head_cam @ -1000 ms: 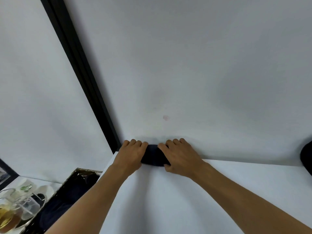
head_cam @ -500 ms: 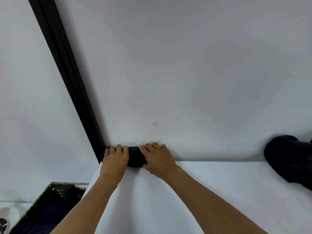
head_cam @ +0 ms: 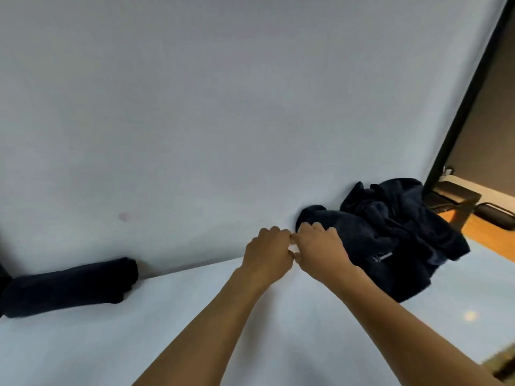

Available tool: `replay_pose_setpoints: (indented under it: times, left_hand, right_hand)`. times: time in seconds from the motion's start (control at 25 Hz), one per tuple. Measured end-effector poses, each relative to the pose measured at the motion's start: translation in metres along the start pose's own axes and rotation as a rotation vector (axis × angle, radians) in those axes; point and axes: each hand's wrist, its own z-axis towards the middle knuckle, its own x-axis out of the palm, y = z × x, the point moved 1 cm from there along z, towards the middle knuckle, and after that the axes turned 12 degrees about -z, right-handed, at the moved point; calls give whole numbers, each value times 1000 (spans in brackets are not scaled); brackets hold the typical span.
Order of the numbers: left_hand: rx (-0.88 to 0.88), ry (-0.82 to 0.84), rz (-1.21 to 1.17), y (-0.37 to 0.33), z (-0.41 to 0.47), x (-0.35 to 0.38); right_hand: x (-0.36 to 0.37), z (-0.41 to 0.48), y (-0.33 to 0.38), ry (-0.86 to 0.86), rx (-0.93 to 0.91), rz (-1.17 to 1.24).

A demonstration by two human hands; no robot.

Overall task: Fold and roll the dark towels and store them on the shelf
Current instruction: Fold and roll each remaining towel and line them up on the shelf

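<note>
Head view, looking along a white shelf that is backed by a white wall.

A rolled dark towel is laid at lower left of the frame, on the shelf, its long side against the wall. A heap of unfolded dark towels is seen right of centre, also on the shelf and pushed up against the wall. Roll and heap are well apart.

Both forearms are stretched in from the bottom edge. The left hand and right hand are held knuckles-up at centre frame, touching each other at the thumbs.

Left grip: narrow, fingers curled under, nothing seen in it, no cloth touched. Right grip: fingers curled at the left edge of the heap, fingertips on the cloth; whether cloth is actually pinched cannot be told, as the palm side is hidden.

A black frame is run diagonally down the upper right. Past it a black box-like object and an orange wooden surface are visible. A faint pink mark is noted on the wall at left.
</note>
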Motion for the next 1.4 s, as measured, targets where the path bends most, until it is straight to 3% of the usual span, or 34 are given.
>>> replay_pose_setpoints:
  times: [0.12,0.24,0.48,0.68,0.84,0.96,1.16,1.24,1.32,1.4]
  left_hand:
    - [28,102,-81,-48,33,49]
    - [-7,181,-49,-86,56,93]
    - [-97,32,73,-100,54,123]
    - [-30,-233,22,-98,50,68]
    - [-115,-350,-101,-102,41,4]
    - [-86,-551,-260,-117,34,-49]
    - [-89,-648,-280,-150,17,-117]
    - [-144,-678,-337,-154,7,-139]
    - [-182,-691,-414,-150,-5,-157]
    - [-219,-684,-502,-142,-19,-169]
  right_hand:
    - [32,-28,-71,117,99,-62]
    - [58,-42,-111,-20,-32,-120]
    - [69,-40,-139,-164,-217,-36]
    - [25,-22,-150,-266,-131,273]
    - [-40,-2,-162,-339,-36,502]
    - [-78,8,-163,-405,31,534]
    - [-138,11,-136,-479,47,502]
    - [-161,1,-111,-503,-27,805]
    - [-178,-9,-86,-389,-116,1144]
    - [-187,-14,-69,-246,-171,1305]
